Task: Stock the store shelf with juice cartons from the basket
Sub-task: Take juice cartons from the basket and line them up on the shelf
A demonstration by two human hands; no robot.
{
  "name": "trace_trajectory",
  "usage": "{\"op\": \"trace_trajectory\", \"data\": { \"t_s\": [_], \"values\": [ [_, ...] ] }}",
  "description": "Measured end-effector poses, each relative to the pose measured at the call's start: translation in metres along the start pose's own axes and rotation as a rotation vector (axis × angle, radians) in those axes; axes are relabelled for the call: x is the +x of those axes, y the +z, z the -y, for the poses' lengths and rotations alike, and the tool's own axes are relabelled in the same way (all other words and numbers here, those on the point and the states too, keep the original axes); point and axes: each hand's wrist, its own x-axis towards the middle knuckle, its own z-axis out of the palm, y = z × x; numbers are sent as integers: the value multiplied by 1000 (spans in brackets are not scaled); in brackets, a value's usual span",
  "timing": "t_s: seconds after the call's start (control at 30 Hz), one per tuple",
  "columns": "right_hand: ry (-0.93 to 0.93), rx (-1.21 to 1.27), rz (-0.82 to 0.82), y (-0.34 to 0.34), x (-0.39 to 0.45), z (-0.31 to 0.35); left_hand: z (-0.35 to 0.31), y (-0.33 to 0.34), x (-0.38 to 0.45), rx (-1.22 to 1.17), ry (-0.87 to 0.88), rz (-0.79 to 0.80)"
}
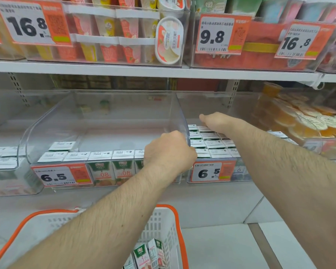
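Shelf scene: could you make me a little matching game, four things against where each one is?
Things:
1. left hand
2. right hand
3. basket
4. 9.8 tag

Places:
A. upper shelf
B. on the cartons in the right bin
C. floor level, below the arms
D. on the clear bin wall

Pairs: 1-D, 2-B, 3-C, 4-A
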Motion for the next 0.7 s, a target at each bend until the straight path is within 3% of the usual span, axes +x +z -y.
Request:
{"op": "trace_trajectory", "data": {
  "t_s": [0.2, 0.27, 0.4, 0.5, 0.6, 0.7],
  "values": [
    [87, -310, 96, 4, 0, -4, 0, -2, 2, -38, -14, 48],
    [92, -331, 56, 7, -10, -5, 3, -8, 3, -112, -28, 108],
    [-4, -78, -454, 5, -62, 14, 21, -21, -5, -515, -62, 119],
    [-171, 203, -602, 16, -119, 32, 39, -34, -22, -833, -158, 39],
    [-240, 458, -513, 44, -165, 50, 55, -45, -44, -1212, -297, 123],
    [-222, 730, -210, 71, -196, 70, 75, -55, -60, -1530, -472, 291]
  ]
}}
